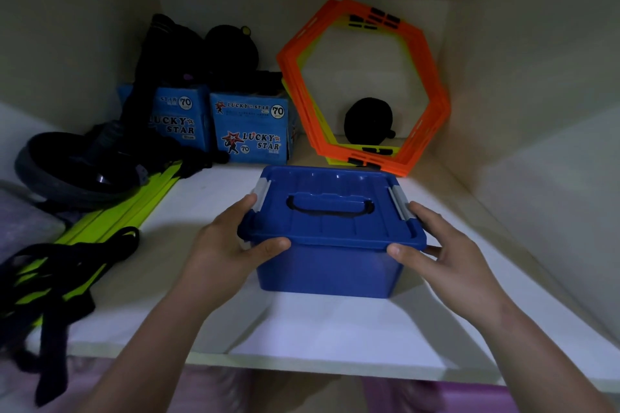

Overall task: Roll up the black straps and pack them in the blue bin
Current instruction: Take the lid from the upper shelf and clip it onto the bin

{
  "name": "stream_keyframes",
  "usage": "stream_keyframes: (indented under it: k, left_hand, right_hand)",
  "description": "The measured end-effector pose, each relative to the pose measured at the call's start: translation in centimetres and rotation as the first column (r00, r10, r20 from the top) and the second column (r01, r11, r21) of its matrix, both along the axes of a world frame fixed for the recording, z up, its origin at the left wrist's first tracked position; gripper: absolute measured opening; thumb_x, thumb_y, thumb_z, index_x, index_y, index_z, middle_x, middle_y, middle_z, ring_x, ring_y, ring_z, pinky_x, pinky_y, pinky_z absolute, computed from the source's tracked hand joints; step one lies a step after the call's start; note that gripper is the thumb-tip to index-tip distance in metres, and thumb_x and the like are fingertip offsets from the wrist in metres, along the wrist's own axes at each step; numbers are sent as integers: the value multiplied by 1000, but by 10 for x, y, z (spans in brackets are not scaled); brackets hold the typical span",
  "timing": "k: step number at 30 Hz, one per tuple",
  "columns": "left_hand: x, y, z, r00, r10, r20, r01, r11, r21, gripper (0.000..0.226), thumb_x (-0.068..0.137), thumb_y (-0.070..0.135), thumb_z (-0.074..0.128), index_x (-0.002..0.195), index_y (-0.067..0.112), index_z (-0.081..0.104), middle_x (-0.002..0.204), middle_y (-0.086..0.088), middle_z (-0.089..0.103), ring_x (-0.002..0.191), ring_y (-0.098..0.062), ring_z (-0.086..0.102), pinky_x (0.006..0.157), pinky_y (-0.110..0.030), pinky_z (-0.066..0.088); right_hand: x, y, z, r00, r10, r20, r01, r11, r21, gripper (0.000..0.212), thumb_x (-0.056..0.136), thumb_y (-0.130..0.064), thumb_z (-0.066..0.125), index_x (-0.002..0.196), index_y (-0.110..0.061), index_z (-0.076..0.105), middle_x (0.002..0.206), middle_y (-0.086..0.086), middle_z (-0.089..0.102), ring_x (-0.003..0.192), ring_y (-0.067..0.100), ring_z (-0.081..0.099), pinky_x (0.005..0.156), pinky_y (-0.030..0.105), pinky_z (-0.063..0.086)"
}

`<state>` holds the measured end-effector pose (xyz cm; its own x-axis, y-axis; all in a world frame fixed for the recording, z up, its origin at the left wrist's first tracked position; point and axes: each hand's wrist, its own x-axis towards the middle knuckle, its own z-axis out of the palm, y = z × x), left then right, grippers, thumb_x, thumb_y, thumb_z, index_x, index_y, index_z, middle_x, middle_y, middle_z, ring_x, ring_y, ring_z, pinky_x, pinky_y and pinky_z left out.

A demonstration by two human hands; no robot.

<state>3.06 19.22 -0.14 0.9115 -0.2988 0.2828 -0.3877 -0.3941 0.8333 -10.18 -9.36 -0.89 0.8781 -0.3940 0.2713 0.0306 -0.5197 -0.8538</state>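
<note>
A blue bin (328,268) with its lid closed and grey side latches stands on the white shelf (302,339) in front of me. My left hand (235,245) grips the bin's left side, thumb on the front rim. My right hand (446,251) grips its right side the same way. Loose black straps (60,265) lie tangled at the shelf's left front edge, partly hanging over it. A rolled black strap (368,122) sits at the back, seen through the orange hexagons.
Orange and yellow hexagonal rings (426,104) lean against the back wall. Two blue "Lucky Star" boxes (251,131) stand at the back left with dark gear on top. A dark round rimmed object (47,174) and neon-yellow slats (134,208) lie on the left.
</note>
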Motion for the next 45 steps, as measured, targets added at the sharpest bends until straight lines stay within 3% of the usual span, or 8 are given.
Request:
stream_keyframes:
  k: [4, 8, 19, 22, 24, 29, 35, 45]
  left_hand:
    - [26, 6, 1, 999, 22, 23, -23, 999, 43, 90, 74, 46, 80, 152, 27, 38, 128, 17, 50, 113, -3, 49, 91, -20, 38]
    - [51, 16, 3, 998, 34, 52, -38, 995, 94, 90, 75, 46, 80, 152, 26, 38, 128, 17, 48, 112, -4, 46, 92, -23, 38]
    - [117, 56, 13, 998, 27, 60, -37, 984, 172, 114, 50, 78, 62, 149, 25, 43, 149, 5, 50, 129, -13, 50, 105, -34, 44]
    - [131, 65, 15, 999, 20, 48, -27, 988, 150, 110, 54, 72, 69, 149, 24, 44, 150, 5, 49, 128, -9, 48, 105, -32, 43]
    - [142, 70, 14, 999, 16, 47, -22, 991, 134, 100, 63, 60, 76, 149, 23, 44, 151, 5, 47, 129, -8, 46, 101, -26, 40]
    - [170, 80, 12, 999, 34, 26, -37, 991, 127, 94, 72, 48, 84, 151, 23, 41, 155, 4, 42, 139, -18, 43, 101, -25, 36]
    - [197, 93, 14, 999, 41, -11, -39, 990, 135, 98, 67, 59, 81, 151, 26, 41, 155, 5, 42, 134, -20, 49, 108, -34, 40]
    - [243, 105, 17, 999, 42, -12, -41, 997, 70, 87, 77, 39, 82, 150, 16, 42, 154, 1, 45, 139, -15, 42, 103, -24, 34]
  right_hand:
    - [26, 8, 1, 1000, 25, 7, -25, 1000, 12, 77, 75, -50, 79, 143, -46, 44, 123, -48, 53, 122, 6, 61, 107, 37, 47]
    - [50, 15, 2, 1000, 24, 19, -25, 999, 32, 85, 66, -59, 76, 144, -45, 44, 137, -28, 57, 121, 7, 63, 106, 40, 49]
    - [124, 50, 7, 997, 75, 28, -76, 996, 40, 64, 84, -29, 77, 142, -37, 51, 126, -28, 64, 107, -20, 58, 87, 15, 49]
    - [142, 58, 7, 997, 77, 15, -78, 996, 34, 64, 84, -29, 77, 137, -44, 46, 114, -41, 61, 98, -31, 53, 76, 5, 46]
    - [155, 62, 6, 997, 78, 6, -78, 997, 24, 67, 83, -33, 78, 141, -41, 46, 118, -39, 61, 96, -32, 52, 82, 9, 44]
    - [181, 70, 11, 996, 87, -29, -88, 996, -21, 91, 67, -63, 75, 148, -34, 44, 140, -20, 58, 123, -4, 56, 107, 37, 47]
    - [213, 81, 12, 998, 62, -9, -63, 997, -46, 81, 79, -39, 80, 150, -23, 44, 142, -15, 54, 127, 2, 48, 100, 23, 37]
    - [266, 97, 17, 997, 79, -13, -80, 994, -70, 87, 79, -45, 79, 152, -18, 40, 151, -6, 50, 139, 12, 45, 103, 25, 37]
